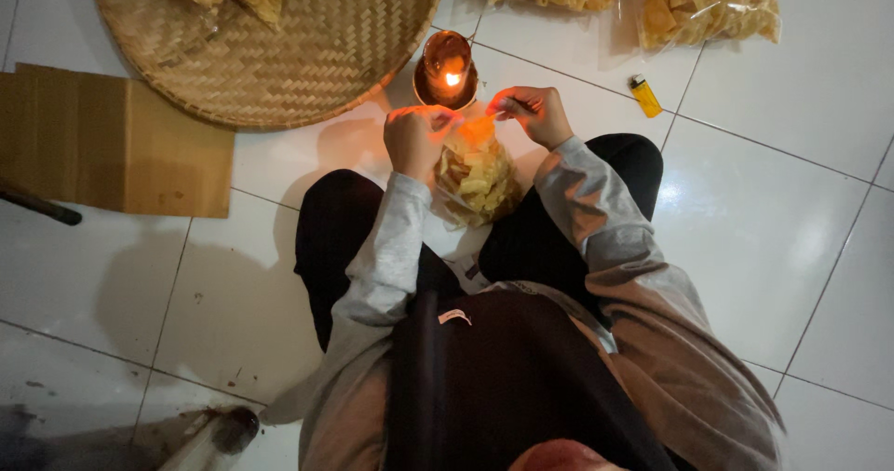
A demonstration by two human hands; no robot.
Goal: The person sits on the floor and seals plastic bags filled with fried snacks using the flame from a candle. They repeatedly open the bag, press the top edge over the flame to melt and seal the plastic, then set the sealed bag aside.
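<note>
Both hands pinch the mouth of a clear plastic bag of pale yellow chips [475,178] beside a small lit flame.

The left hand [416,139] and right hand [533,113] each have a closed grip on the bag's top edge; the bag hangs below them over the lap, long axis running from the hands toward the body, mouth pointing at the round metal oil lamp [446,71] on the white tiled floor [764,229]. A yellow lighter [644,96] lies near the right.
</note>
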